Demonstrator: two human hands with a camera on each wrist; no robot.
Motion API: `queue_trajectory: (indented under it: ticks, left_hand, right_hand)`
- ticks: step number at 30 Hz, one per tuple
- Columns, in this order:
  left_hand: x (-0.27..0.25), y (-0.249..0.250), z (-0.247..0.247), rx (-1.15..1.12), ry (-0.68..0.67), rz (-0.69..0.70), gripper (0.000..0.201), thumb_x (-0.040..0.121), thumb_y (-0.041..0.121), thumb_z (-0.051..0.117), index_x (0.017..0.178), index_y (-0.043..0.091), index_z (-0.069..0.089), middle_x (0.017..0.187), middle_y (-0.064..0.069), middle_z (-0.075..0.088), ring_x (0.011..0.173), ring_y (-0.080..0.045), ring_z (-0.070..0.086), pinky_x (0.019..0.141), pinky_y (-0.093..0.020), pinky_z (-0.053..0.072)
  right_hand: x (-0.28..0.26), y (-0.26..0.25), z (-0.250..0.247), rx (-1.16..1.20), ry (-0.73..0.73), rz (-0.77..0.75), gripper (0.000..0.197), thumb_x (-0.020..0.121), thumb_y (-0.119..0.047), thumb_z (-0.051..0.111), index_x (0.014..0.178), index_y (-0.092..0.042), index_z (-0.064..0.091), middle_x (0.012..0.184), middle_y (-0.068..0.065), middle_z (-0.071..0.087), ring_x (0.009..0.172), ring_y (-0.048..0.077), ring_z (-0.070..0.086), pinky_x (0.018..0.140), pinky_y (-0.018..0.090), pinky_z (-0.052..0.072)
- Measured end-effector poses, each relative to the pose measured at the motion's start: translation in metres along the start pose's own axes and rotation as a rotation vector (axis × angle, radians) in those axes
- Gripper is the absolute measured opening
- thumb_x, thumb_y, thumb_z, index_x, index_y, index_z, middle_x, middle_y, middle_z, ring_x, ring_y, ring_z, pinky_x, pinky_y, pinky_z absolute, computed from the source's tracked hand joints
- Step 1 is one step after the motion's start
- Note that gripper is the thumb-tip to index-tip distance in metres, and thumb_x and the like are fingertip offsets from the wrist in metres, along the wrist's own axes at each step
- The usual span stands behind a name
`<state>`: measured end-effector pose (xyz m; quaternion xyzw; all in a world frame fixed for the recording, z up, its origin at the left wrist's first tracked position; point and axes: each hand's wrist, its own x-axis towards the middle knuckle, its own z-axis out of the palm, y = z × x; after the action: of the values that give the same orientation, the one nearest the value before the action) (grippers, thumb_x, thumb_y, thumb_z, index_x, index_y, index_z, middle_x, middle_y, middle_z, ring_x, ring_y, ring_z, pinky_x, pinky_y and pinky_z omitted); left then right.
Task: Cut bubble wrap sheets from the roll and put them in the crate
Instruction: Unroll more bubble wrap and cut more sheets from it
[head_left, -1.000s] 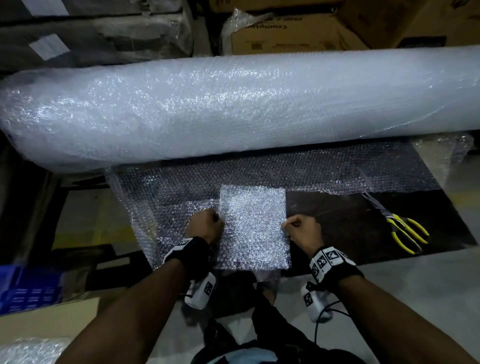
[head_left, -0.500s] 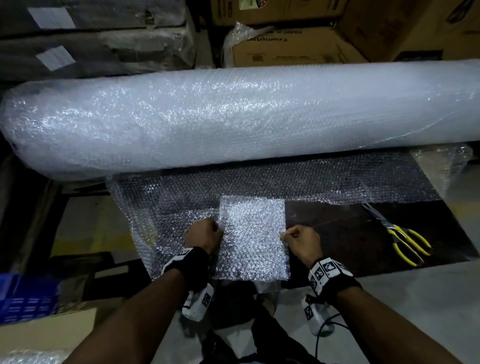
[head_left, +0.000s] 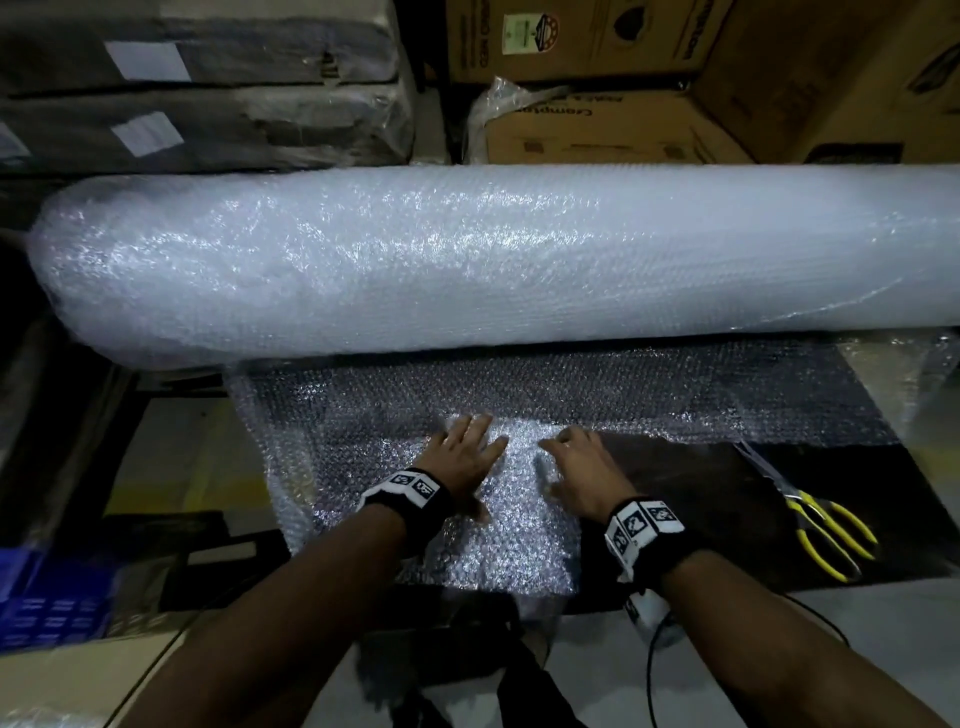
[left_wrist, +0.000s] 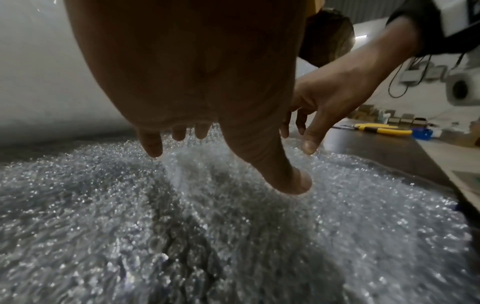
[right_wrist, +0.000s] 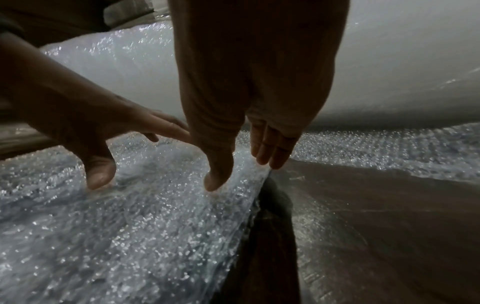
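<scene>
A big white bubble wrap roll (head_left: 493, 260) lies across the back of a dark board (head_left: 701, 499), its loose end spread toward me. On that spread lies a folded bubble wrap sheet (head_left: 519, 530). My left hand (head_left: 465, 452) lies flat on the sheet's left part with straight fingers (left_wrist: 153, 146). My right hand (head_left: 576, 460) presses on the sheet's right part, its fingers (right_wrist: 270, 152) straight and spread near the sheet's right edge. Both hands show in each wrist view, palms down on the sheet (left_wrist: 233, 236) (right_wrist: 116, 236). Yellow-handled scissors (head_left: 826, 535) lie on the board to the right.
A blue crate (head_left: 47, 597) sits at the lower left, partly cut off. Cardboard boxes (head_left: 597, 124) and wrapped dark packages (head_left: 197, 88) stack behind the roll. A flat cardboard piece (head_left: 93, 680) lies at the near left. Grey floor (head_left: 857, 613) runs along the right.
Both hands let go of the folded sheet's side edges, opened, and moved forward and inward onto its top. The head view has tilted so the roll sits lower in the picture.
</scene>
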<state>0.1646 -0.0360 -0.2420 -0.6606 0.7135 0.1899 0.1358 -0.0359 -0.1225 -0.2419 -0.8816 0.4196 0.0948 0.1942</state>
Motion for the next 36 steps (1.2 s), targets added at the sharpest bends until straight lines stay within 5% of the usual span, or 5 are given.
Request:
queue_trajectory:
  ticks: [7,13,18,23,36]
  left_hand:
    - [0.001,-0.005,0.007,-0.018,-0.083,-0.058,0.122,0.069,0.051,0.084,0.158,0.029,0.003,0.166,-0.008,-0.009,0.150,-0.039,-0.002,0.115,-0.068,0.018]
    - [-0.023,-0.007,0.016,0.051,0.114,-0.047,0.086,0.083,0.051,0.071,0.151,0.024,0.027,0.161,-0.013,0.014,0.144,-0.038,0.019,0.112,-0.059,0.030]
    - [-0.056,0.013,0.052,0.077,0.103,0.006,0.074,0.060,0.060,0.081,0.120,0.027,0.052,0.119,-0.010,0.053,0.105,-0.032,0.052,0.078,-0.049,0.050]
    - [-0.068,0.021,0.059,-0.019,0.077,-0.055,0.072,0.089,0.052,0.062,0.147,0.028,0.028,0.145,-0.012,0.030,0.132,-0.034,0.034,0.105,-0.053,0.031]
    - [-0.087,0.025,0.043,-0.008,0.164,-0.075,0.059,0.094,0.051,0.055,0.144,0.025,0.036,0.141,-0.010,0.034,0.131,-0.032,0.033,0.101,-0.049,0.036]
  right_hand:
    - [0.008,0.002,-0.001,-0.128,-0.095,-0.048,0.071,0.088,-0.014,0.071,0.150,-0.026,0.037,0.137,0.013,0.036,0.124,0.030,0.039,0.106,0.042,0.042]
    - [0.001,-0.005,-0.011,-0.124,-0.100,-0.078,0.062,0.090,-0.014,0.068,0.146,-0.021,0.041,0.139,0.015,0.038,0.129,0.034,0.038,0.103,0.047,0.044]
    - [-0.024,-0.027,0.006,-0.108,-0.025,-0.172,0.051,0.091,-0.009,0.063,0.139,-0.016,0.049,0.131,0.011,0.043,0.123,0.028,0.043,0.097,0.039,0.049]
    - [-0.039,-0.033,0.019,-0.103,-0.046,-0.171,0.049,0.090,-0.011,0.066,0.136,-0.015,0.048,0.130,0.010,0.039,0.120,0.029,0.043,0.096,0.042,0.049]
    - [-0.061,-0.019,0.021,-0.003,0.092,-0.102,0.040,0.095,-0.025,0.061,0.134,-0.015,0.055,0.125,0.010,0.049,0.117,0.029,0.048,0.094,0.042,0.049]
